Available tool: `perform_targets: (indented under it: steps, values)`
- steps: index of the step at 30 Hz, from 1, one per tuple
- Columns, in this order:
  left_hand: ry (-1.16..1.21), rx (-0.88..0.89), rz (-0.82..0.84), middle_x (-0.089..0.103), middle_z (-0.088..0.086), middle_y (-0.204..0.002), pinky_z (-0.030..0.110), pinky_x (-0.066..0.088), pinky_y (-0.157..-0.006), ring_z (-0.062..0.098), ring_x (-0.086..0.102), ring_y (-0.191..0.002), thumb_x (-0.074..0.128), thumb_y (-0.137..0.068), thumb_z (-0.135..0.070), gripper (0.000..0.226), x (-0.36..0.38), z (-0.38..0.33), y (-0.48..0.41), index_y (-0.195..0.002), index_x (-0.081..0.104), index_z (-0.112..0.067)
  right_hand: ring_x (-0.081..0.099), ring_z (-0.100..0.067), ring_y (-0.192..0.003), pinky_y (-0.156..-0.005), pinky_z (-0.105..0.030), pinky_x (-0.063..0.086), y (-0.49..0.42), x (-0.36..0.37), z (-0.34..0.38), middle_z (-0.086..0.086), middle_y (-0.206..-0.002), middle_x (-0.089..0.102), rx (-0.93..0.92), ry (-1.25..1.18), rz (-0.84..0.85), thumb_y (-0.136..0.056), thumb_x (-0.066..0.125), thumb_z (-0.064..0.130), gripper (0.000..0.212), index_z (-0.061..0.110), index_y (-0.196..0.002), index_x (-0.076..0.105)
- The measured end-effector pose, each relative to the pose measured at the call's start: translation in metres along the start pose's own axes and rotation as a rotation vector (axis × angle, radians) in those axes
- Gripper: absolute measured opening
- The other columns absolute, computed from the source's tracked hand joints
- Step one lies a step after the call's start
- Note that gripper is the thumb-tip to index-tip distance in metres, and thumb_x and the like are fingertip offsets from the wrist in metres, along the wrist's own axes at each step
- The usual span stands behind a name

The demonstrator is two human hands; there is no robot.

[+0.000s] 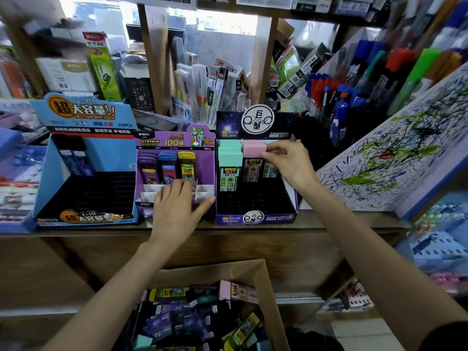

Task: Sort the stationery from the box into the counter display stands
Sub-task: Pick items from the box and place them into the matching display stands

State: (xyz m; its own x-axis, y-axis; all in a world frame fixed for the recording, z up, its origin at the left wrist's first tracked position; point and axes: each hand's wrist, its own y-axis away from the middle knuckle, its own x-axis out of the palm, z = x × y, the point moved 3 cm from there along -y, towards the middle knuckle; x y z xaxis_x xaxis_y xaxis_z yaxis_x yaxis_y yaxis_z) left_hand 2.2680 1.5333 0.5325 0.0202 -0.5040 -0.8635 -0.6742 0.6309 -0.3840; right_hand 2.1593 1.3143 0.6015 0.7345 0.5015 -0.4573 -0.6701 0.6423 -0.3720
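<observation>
Three display stands sit side by side on the wooden counter: a blue one (43,173) at left, a purple one (174,141) in the middle, a dark starry one (255,216) at right. My right hand (288,163) pinches a pink-capped lead case (254,150) at the back row of the dark stand, beside mint-capped cases (229,158). My left hand (177,206) lies with straight fingers on the front of the purple stand, below its purple, blue and yellow cases (168,168). A cardboard box (266,282) below the counter holds several mixed lead cases.
Behind the stands, shelves carry boxed pens and a clear holder of packaged pens (202,97). At right stand racks of markers (354,79) and a tilted, scribbled test board (395,153). More stock lies on trays at far left (17,178).
</observation>
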Motion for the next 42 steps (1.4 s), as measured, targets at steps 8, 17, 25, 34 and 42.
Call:
perform_targets:
  steps: [8,17,25,34,42]
  values:
    - [-0.002,0.001,0.025,0.056,0.007,-0.121,0.039,0.036,-0.096,0.024,0.049,-0.115,0.039,-0.087,-0.061,0.062,-0.004,-0.003,0.001,-0.124,0.052,-0.013,0.066,-0.024,-0.072,-0.078,-0.038,0.056,-0.001,0.008,-0.004,-0.01,-0.077,0.069,0.098,0.165,-0.048,-0.088,0.065,0.017,0.02,-0.001,-0.091,0.071]
    - [0.257,0.17,0.111,0.055,0.004,-0.123,0.041,0.048,-0.086,0.022,0.054,-0.111,0.05,-0.094,-0.037,0.04,-0.046,0.001,0.037,-0.125,0.053,-0.013,0.056,0.001,-0.075,-0.066,-0.016,0.043,0.071,-0.004,0.019,0.015,-0.084,0.06,-0.014,0.364,0.174,-0.089,0.06,0.04,0.025,0.019,-0.104,0.064]
    - [0.402,0.115,0.299,0.052,-0.008,-0.117,0.035,0.048,-0.091,0.012,0.054,-0.11,0.049,-0.095,-0.031,0.028,-0.007,0.047,0.142,-0.119,0.056,-0.019,0.063,-0.003,-0.088,-0.081,-0.024,0.053,0.189,0.045,-0.014,0.005,-0.095,0.067,0.07,0.209,0.576,-0.092,0.056,0.032,0.02,0.018,-0.101,0.067]
    - [0.398,-0.114,0.652,0.052,0.001,-0.118,0.027,0.041,-0.095,0.02,0.051,-0.117,0.059,-0.092,-0.025,0.034,0.09,0.104,0.245,-0.123,0.055,-0.013,0.061,-0.02,-0.102,-0.089,-0.036,0.049,0.292,0.124,-0.102,-0.007,-0.112,0.065,0.322,0.428,0.969,-0.092,0.059,0.029,0.029,0.01,-0.114,0.062]
    - [0.233,-0.057,0.765,0.045,0.006,-0.139,0.03,0.033,-0.102,0.023,0.04,-0.128,0.059,-0.088,-0.043,0.061,0.12,0.122,0.266,-0.14,0.04,-0.017,0.051,-0.018,-0.118,-0.1,-0.028,0.041,0.338,0.138,-0.148,-0.008,-0.128,0.054,0.469,0.222,0.963,-0.088,0.064,0.033,0.053,0.012,-0.133,0.046]
